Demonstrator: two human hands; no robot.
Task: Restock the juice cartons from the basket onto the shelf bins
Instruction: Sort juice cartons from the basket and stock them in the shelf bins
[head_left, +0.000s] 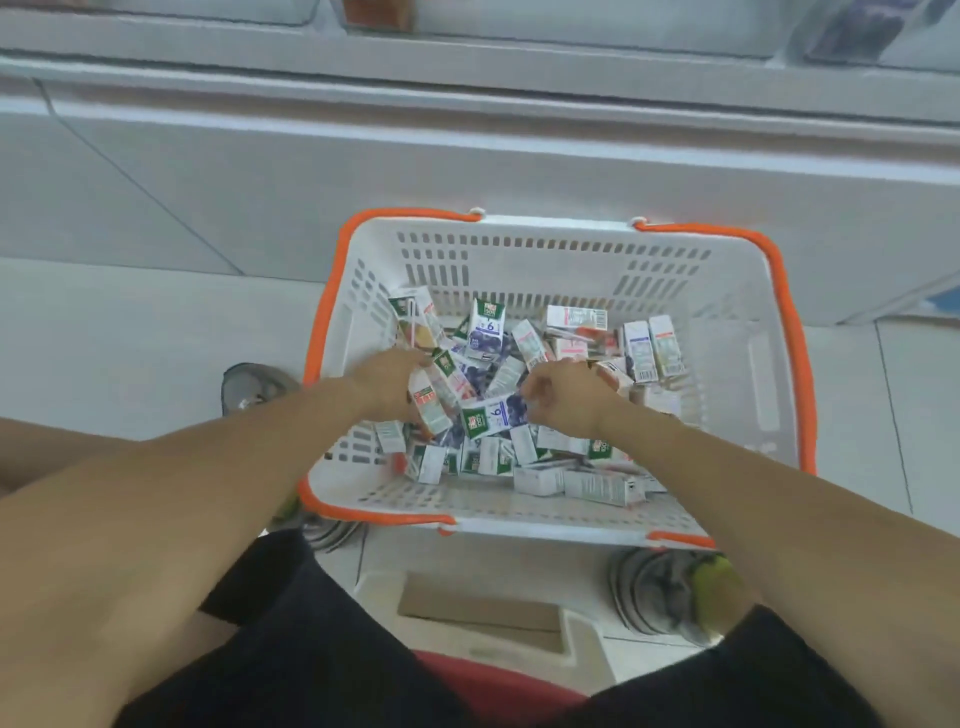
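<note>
A person sits over a white basket (727, 291) with orange handles, set on the floor between their feet. Both bare hands reach down into a loose heap of small juice cartons (550, 358) covering the basket's bottom, lying at every angle.

The left hand (387, 382), at about 9 o'clock in the heap, grips a red carton (428, 410) and seems to hold one or two more stacked against it. The right hand (563, 397), near the centre, has its fingers curled at the end of a blue carton (493, 415) that lies flat towards 9 o'clock of it; it looks like a pinch, though the fingertips are hidden, so the hold is not certain.

The shelf (467, 57) with its clear bins runs across 12 o'clock, well above the basket. The bins are blurred and what they hold is hard to make out.

This looks like the gathering step, with most of the restocking left to do. To do it well, it would help to collect cartons of one flavour per hand, turn them the same way and square them into a tight stack before lifting, so none slips out on the way up. Gripping across the flat faces rather than the corners should avoid crushing them or catching the straws
</note>
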